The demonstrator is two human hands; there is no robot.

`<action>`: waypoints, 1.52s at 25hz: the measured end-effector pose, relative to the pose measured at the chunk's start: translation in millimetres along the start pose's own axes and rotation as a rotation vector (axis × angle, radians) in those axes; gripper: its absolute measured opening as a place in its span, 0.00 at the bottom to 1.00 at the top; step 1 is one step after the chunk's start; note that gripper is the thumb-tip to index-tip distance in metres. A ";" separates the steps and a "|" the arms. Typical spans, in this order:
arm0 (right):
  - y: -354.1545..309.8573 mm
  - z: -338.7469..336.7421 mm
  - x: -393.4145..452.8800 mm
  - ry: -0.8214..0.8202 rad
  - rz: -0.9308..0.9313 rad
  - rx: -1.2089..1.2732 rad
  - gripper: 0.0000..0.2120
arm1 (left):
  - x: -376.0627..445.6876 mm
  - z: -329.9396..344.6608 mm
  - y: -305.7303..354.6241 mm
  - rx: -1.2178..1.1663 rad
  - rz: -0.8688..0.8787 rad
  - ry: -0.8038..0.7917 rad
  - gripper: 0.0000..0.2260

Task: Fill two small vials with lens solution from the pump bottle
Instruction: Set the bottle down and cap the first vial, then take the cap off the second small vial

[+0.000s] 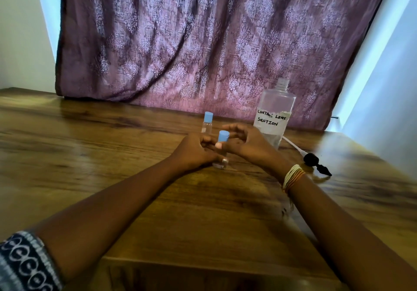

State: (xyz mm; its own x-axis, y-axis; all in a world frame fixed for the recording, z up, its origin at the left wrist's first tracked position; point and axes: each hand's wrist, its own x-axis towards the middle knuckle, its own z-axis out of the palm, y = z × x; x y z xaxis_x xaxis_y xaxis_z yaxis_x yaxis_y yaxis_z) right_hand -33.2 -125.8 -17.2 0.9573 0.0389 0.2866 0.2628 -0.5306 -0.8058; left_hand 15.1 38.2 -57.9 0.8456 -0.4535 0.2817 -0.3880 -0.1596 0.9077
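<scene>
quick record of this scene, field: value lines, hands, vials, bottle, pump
left hand: wrapped around the near vial's body, vial standing on the table
right hand: fingers spread beside the near vial's blue cap, grip unclear
near vial: upright, capped
far vial: upright, blue cap on, untouched
bottle: upright, neck open, handwritten label
pump head: off the bottle, lying on the table to its right

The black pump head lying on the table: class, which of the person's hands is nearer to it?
Right. The right hand is beside the near vial, just left of the pump head; the left hand sits farther left.
</scene>
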 end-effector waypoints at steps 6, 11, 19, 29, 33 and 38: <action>25.2 15.4 6.3 0.039 0.085 -0.133 0.13 | 14.0 -30.4 -6.0 0.280 -0.051 -0.187 0.18; 33.9 17.8 35.3 0.225 0.101 -0.134 0.06 | 19.7 -36.8 -21.2 0.135 -0.091 -0.024 0.13; 42.5 23.8 69.2 0.270 0.225 -0.109 0.11 | 23.2 -38.0 -23.4 0.055 -0.134 -0.008 0.11; 10.5 66.1 65.0 0.291 0.146 -0.188 0.12 | 27.8 -34.8 -26.0 -0.104 -0.188 0.262 0.12; 16.7 66.5 63.5 0.307 0.154 -0.142 0.10 | 32.1 -35.6 -28.0 -0.175 -0.138 0.311 0.09; 7.1 45.4 14.2 0.127 0.035 -0.062 0.06 | 18.9 -24.3 -10.9 -0.340 -0.049 0.034 0.12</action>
State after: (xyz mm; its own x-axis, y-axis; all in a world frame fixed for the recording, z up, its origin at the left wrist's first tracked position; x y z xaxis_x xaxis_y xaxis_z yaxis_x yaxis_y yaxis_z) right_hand -12.3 -90.6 -42.4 0.9416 -0.0861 0.3255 0.2179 -0.5811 -0.7841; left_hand 44.3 52.7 -54.8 0.8742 -0.4223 0.2399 -0.2066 0.1235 0.9706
